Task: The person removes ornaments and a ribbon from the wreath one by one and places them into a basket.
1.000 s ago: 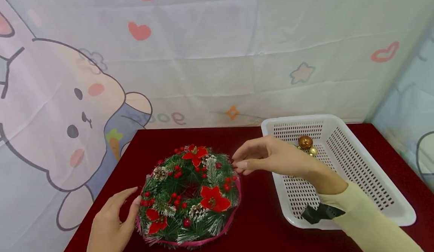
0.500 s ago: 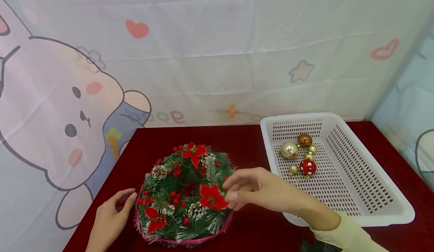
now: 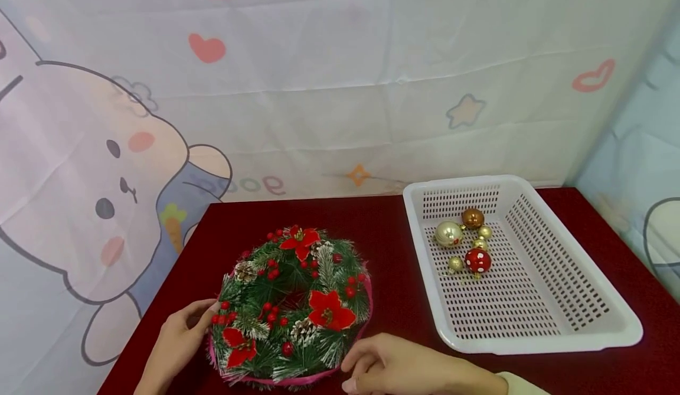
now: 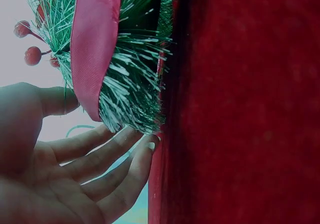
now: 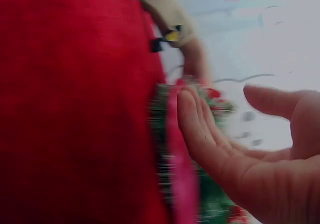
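Note:
A green Christmas wreath with red poinsettias, red berries, pine cones and a pink ribbon round its side lies on the red cloth. My left hand is at its left edge. In the left wrist view that hand's fingers reach out fairly straight, tips at the frosted needles, and the thumb comes up beside the pink ribbon. My right hand, relaxed and holding nothing, is by the wreath's lower right side. Its fingers overlap the ribbon in the blurred right wrist view.
To the right stands a white perforated plastic basket. Inside lie a red spotted ball, a pale gold ball, a copper ball and several small gold ones. A printed cloth backdrop hangs behind the table.
My right hand has moved from the wreath's upper right side down and toward me to its lower right, uncovering the balls in the basket. My left hand has come in closer against the wreath.

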Available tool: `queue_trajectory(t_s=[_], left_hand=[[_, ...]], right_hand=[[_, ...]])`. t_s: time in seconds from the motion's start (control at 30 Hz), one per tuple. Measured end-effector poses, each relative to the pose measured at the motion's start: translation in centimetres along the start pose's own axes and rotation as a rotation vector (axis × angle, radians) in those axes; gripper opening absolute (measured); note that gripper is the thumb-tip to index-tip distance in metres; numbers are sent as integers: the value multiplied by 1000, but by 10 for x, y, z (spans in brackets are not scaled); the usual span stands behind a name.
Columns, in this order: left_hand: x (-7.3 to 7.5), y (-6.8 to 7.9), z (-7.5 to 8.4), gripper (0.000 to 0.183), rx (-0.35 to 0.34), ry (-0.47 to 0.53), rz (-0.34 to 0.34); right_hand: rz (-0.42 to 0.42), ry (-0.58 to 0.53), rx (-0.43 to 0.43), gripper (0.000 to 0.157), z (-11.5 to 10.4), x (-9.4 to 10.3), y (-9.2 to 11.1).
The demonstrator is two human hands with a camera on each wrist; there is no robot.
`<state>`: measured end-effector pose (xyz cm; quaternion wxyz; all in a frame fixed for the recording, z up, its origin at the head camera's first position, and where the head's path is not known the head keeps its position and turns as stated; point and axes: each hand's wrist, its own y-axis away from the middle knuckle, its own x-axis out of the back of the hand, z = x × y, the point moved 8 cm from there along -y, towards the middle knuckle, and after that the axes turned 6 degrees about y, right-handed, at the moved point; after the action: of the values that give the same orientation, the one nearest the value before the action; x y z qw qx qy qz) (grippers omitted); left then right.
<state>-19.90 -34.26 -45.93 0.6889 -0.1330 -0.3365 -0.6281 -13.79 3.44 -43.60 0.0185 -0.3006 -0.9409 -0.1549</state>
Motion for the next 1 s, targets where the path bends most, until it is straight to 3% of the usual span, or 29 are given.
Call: queue_trajectory(t_s=[0.13,0.23,0.37,0.57,1.0], left_hand=[[-2,-2,-2,75,22,22,-9],[-2,-2,-4,73,41,35,-9],[-1,-2,-6,68,47,39,-3],[1,0,-5,62,52,56,4],[15,7,-5,35,51,91,47]], right_hand=[[72,-18,-125,27,34,-1,-13],[123,-109,-186,34,49,0,-21],[175,-217,-192,38,54,2,-28],[195,-303,-179,32,57,2,-33],[203,-261,-169,27,54,3,-31]])
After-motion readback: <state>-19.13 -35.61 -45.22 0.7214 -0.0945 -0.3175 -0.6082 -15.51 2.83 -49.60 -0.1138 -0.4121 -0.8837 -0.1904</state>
